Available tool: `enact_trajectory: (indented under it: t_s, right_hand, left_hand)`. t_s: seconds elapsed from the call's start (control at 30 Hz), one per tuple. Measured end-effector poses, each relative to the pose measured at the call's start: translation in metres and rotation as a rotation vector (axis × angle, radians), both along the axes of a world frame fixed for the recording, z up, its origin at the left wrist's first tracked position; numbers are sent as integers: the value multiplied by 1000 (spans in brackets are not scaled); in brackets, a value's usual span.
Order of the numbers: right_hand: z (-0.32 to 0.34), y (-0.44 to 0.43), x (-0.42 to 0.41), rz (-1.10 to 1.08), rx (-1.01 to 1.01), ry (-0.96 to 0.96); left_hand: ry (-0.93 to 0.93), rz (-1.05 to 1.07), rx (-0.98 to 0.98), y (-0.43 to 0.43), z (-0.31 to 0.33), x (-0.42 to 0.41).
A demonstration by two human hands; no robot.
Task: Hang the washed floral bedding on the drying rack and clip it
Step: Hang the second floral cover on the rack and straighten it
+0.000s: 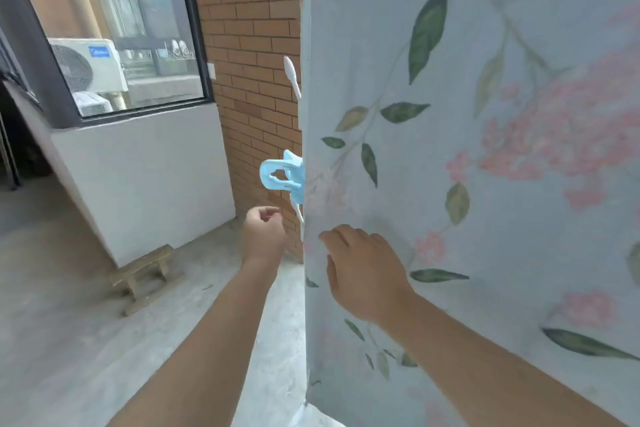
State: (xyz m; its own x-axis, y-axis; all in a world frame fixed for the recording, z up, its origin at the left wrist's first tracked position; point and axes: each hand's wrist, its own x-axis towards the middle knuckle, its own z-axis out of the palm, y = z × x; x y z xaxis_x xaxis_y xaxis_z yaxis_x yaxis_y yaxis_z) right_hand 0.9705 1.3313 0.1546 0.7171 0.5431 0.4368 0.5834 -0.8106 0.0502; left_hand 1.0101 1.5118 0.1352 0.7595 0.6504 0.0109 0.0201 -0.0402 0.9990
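At frame centre I see a light blue clip (284,177) clamped on the floral bedding's (485,184) left edge. My right hand (363,270) lies open, flat on the fabric; my left hand (265,230) hangs loosely curled and empty just below the clip.

Bedding (485,184) fills frame right; clip (284,177) on its left edge at centre; stool (145,274) lower left.
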Motion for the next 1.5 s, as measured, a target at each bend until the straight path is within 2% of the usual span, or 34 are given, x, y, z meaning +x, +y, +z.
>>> enact_trajectory:
  t_s: [0.17, 0.3, 0.53, 0.63, 0.8, 0.93, 1.13, 1.3, 1.4, 1.5]
  right_hand:
    - [114, 3, -26, 9, 33, 46]
    - [178, -5, -31, -41, 133, -18]
    - [269, -59, -24, -131, 341, -198]
    - [296, -86, -29, -211, 364, -216]
    - [334, -130, -44, -303, 476, -218]
    - [358, -156, -56, -405, 518, -244]
    - [377, -174, -72, -661, 348, -301]
    - [392, -172, -84, -974, 212, -146]
    - [391, -176, -80, -975, 364, -106]
    - [382, -173, -67, -854, 737, -45]
  left_hand:
    - [14, -44, 63, -1, 139, -15]
    - [-39, -99, 150, -3, 216, -4]
    - [-179, -88, 285, -37, 301, 35]
    - [-162, -76, 266, -53, 319, 39]
    - [-104, -56, 44, -63, 340, 37]
    - [-97, -38, 34, -59, 358, 31]
    - [-75, -155, -84, -49, 372, 19]
    - [-19, -346, -93, -32, 373, 31]
    - [-6, -458, -70, -22, 371, 47]
    - [-13, -561, -33, -13, 375, 56]
